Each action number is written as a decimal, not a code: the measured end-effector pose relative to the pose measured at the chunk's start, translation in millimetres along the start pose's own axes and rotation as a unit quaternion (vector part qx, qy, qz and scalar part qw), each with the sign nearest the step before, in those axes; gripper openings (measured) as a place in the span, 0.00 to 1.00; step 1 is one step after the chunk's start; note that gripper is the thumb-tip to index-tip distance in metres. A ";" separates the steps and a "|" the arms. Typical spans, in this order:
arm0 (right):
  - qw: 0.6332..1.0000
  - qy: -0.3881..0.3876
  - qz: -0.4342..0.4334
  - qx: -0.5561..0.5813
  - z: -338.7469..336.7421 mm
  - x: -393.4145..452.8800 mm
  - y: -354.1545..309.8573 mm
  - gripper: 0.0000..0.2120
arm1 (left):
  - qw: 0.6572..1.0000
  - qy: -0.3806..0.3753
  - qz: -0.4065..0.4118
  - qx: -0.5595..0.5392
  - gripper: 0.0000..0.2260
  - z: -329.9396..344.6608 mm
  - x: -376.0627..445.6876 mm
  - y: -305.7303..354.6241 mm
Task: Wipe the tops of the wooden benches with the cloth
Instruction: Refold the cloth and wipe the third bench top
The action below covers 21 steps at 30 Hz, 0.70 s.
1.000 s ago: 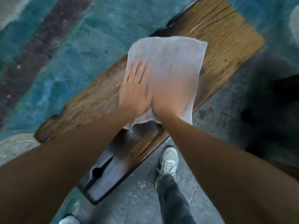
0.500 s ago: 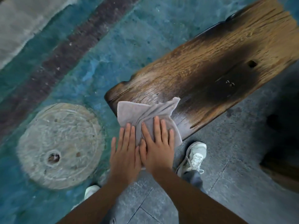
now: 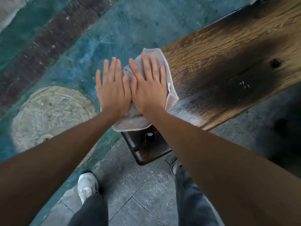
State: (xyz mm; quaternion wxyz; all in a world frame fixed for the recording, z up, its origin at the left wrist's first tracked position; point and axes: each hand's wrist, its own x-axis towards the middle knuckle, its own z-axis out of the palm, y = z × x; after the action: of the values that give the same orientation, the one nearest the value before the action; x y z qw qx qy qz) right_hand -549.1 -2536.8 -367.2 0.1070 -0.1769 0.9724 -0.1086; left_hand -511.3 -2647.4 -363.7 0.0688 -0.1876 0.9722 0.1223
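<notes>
Person bent over the end of a long weathered wooden bench (image 3: 228, 51), brown grain with a broad dark stain across the middle. Both arms are stretched forward.

A pale grey, soft cloth (image 3: 135, 121) lies bunched over the bench's left end, one edge drooping past the wood toward the dark wooden leg block (image 3: 146, 145) below.

Right hand (image 3: 148, 87) lies flat on the cloth, fingers straight and slightly fanned, palm down. Left hand (image 3: 112, 88) sits just beside it, thumbs touching, fingers straight and close together. Most of the left hand seems to lie beyond the bench end; how much cloth lies under it I cannot tell.

Neither hand grips or pinches; both press flat.

Handling, as I judge it: the cloth is light and limp, wrinkles easily, and will ride up or fold under a push. Flat palms spread wide over its middle suit it better than a pinch at a corner. The rough grain may drag at the fabric. The bench looks heavy and steady and unlikely to shift under pressure.

Floor beyond is mottled teal (image 3: 114, 26), with a round pale stone disc (image 3: 48, 115) set in it. Grey paving (image 3: 130, 185) lies underfoot, and a white shoe (image 3: 87, 185) is planted there.
</notes>
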 end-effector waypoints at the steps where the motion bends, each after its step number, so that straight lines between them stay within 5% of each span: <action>1: 1.000 -0.001 -0.004 -0.005 2.2 -15.1 7.5 0.25 | 1.000 0.009 0.011 0.009 0.29 1.9 -15.0 7.0; 7: 0.996 -0.016 0.083 -0.027 8.2 -120.6 47.7 0.31 | 0.997 -0.048 0.026 0.054 0.29 21.2 -112.0 53.9; 10: 0.997 -0.022 0.056 -0.042 5.7 -123.8 64.0 0.31 | 0.995 -0.081 0.019 0.053 0.30 21.6 -118.9 63.2; 15: 0.998 -0.022 -0.029 -0.046 -7.2 -72.1 87.4 0.29 | 0.995 -0.053 0.068 0.050 0.30 20.6 -67.9 70.7; 21: 0.994 -0.033 -0.089 -0.058 -43.6 59.2 109.1 0.25 | 0.999 -0.029 0.016 0.018 0.27 3.4 46.9 105.5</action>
State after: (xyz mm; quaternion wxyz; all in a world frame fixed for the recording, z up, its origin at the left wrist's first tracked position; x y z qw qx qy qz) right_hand -648.9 -2451.2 -362.9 0.1187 -0.2717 0.9535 -0.0548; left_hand -594.4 -2567.9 -353.0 0.0983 -0.1675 0.9746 0.1111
